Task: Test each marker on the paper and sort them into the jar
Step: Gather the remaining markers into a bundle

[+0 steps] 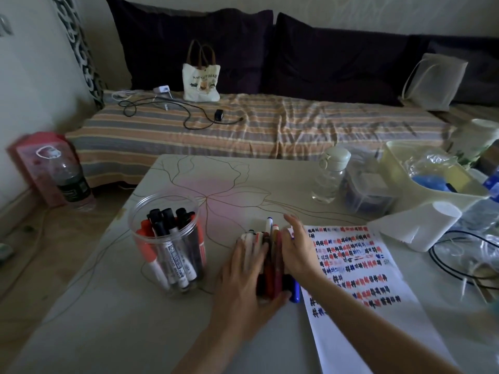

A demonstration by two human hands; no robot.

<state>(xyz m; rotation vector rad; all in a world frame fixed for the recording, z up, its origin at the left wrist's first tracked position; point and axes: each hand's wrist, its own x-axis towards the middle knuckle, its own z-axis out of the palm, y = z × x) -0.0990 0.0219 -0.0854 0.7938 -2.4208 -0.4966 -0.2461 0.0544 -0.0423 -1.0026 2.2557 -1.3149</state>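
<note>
Both hands flank a loose bundle of markers (272,263) lying on the bench (113,319), mid-near. Left hand (243,287) lies flat on the bundle's left side, fingers (249,255) spread and extended, thumb under the near ends. Right hand (295,249) presses the right side, fingers straight, not curled round any marker. Clear jar (167,244) stands left of the bundle, holding black and red markers upright. Paper (359,268), covered in red, black and blue scribbles, lies right, just beside the right hand.
</note>
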